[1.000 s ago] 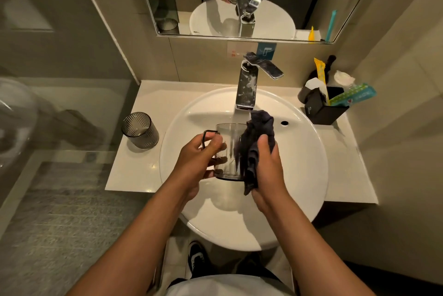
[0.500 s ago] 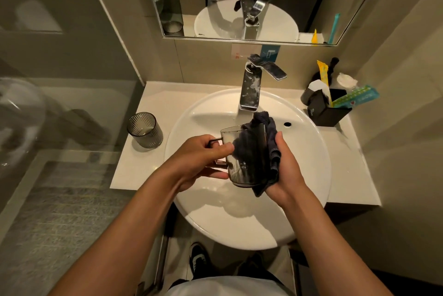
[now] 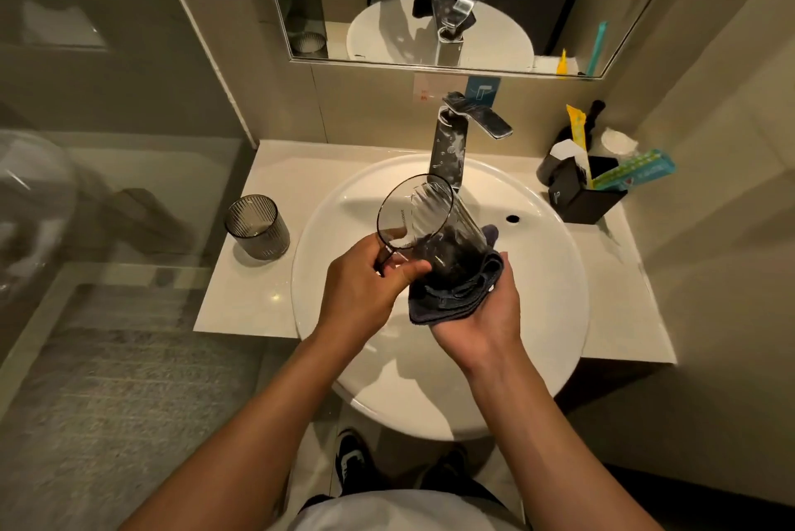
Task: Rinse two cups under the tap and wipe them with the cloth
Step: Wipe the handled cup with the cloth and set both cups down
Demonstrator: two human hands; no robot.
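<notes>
At frame centre, above a white sink (image 3: 555,272), the left hand (image 3: 361,298) closes its fingers on the handle of a tilted clear cup (image 3: 423,225). The right hand (image 3: 482,315) cradles a dark cloth (image 3: 451,294) under its base. A ribbed cup (image 3: 258,227) stands at left.

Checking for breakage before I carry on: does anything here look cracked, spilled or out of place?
Nothing stands out. The clear cup looks intact, tilted in the left hand, its base in the dark cloth.
</notes>
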